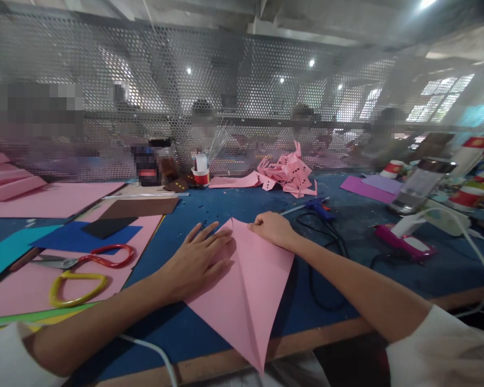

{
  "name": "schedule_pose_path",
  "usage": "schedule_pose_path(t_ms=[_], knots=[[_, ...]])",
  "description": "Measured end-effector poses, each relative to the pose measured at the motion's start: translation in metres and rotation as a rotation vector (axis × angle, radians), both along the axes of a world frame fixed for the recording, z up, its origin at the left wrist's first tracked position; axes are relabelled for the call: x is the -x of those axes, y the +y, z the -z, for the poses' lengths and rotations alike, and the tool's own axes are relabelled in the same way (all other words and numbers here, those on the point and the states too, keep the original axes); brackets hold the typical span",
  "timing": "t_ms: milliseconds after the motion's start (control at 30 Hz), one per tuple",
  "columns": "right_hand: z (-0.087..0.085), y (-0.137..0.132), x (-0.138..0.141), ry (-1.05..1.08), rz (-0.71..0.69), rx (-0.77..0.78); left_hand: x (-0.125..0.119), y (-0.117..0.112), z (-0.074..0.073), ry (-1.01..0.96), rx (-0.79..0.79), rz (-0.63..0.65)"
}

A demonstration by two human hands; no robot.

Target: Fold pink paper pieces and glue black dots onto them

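A creased sheet of pink paper (262,279) lies in front of me, its near corner reaching over the table's front edge. My left hand (199,258) rests flat on its left side with the fingers spread. At the top right edge, my right hand (275,230) is closed, thumb and curled fingers pinching the paper. A crease runs from the top edge down toward the near corner. Left of my left arm lie scissors (78,263) with one red and one yellow handle loop, on top of coloured sheets.
A blue glue gun (320,208) with a black cord lies beyond my right arm. Folded pink paper pieces (288,171) are heaped by the mesh screen (242,80). On the right are a clear bottle (419,185), a magenta device (405,242) and a white cable (474,244).
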State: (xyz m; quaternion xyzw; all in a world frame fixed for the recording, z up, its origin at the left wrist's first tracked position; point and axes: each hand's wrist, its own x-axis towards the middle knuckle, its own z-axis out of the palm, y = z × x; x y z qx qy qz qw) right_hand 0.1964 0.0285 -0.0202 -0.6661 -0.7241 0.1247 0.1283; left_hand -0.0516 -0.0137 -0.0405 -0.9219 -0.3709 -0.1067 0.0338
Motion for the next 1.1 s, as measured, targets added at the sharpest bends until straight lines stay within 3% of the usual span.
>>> schedule_pose_path(t_ms=[700,1100], knots=[[0.0037,-0.0004,0.0007,-0.034,-0.026,-0.014,0.0001,0.0007,0.0037,0.019,-0.002,0.019],[-0.0014,0.0006,-0.0068,-0.004,-0.027,0.006,0.0012,0.0022,-0.0016,0.016,0.015,-0.009]])
